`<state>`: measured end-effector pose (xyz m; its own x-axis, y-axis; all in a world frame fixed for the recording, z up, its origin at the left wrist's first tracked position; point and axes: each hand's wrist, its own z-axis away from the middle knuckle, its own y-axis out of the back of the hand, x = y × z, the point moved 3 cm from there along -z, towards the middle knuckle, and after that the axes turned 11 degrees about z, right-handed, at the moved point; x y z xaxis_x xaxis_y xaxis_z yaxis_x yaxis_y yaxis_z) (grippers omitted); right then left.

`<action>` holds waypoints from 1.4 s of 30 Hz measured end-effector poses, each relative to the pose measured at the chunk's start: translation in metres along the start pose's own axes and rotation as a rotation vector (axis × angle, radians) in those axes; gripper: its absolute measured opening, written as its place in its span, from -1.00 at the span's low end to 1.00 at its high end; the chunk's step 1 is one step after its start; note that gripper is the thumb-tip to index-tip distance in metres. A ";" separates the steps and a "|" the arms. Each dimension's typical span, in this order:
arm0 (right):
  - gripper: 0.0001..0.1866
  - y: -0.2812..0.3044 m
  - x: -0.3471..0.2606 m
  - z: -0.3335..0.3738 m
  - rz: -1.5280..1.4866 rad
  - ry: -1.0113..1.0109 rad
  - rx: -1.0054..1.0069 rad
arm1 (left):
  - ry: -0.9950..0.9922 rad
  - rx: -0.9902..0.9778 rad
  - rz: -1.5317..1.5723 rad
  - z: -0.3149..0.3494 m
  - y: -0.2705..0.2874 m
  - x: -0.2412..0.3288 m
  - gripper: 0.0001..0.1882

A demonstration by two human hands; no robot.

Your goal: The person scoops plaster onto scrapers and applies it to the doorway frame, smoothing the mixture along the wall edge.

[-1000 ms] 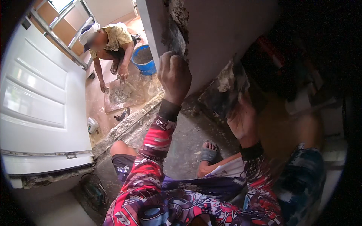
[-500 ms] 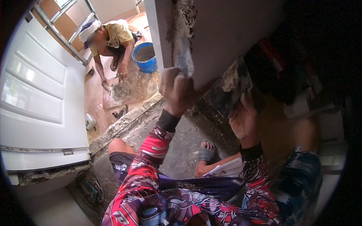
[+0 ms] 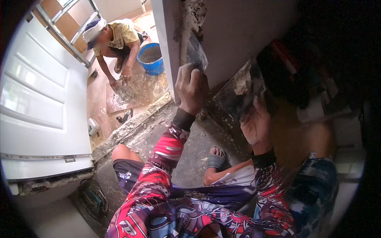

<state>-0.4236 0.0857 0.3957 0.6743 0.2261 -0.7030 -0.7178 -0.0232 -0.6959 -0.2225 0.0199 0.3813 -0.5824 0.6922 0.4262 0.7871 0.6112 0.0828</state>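
My left hand [image 3: 192,86] is closed round a putty knife [image 3: 197,52], its handle hidden in my fist. The thin metal blade points up against the wall edge [image 3: 183,43], where rough grey plaster [image 3: 195,18] shows above it. Lower and to the right, in shadow, my right hand [image 3: 255,123] holds a dark flat plate [image 3: 232,101] by its near side. A lump of pale mortar [image 3: 242,84] sits on that plate. How the right fingers wrap underneath is hard to see.
At the far left a co-worker [image 3: 119,39] crouches with both hands in mortar on a board [image 3: 119,104]. A blue bucket [image 3: 152,67] of grey mix stands beside them. A white panelled door [image 3: 43,95], a metal ladder [image 3: 59,29] and a rough floor sill [image 3: 131,123] surround me.
My left hand has shifted slightly right and the putty knife's blade has turned, showing more of its face. My right hand stays put. The co-worker's hands have drawn together over the mortar.
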 end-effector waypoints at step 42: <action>-0.53 -0.002 0.006 -0.008 0.012 0.069 -0.119 | 0.005 -0.796 -0.200 -0.069 0.119 0.003 -0.90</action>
<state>-0.4168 0.0791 0.3922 0.6791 0.1578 -0.7169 -0.7029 -0.1420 -0.6970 -0.1165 0.0680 0.4550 -0.7276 0.5961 0.3396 0.5782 0.2664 0.7712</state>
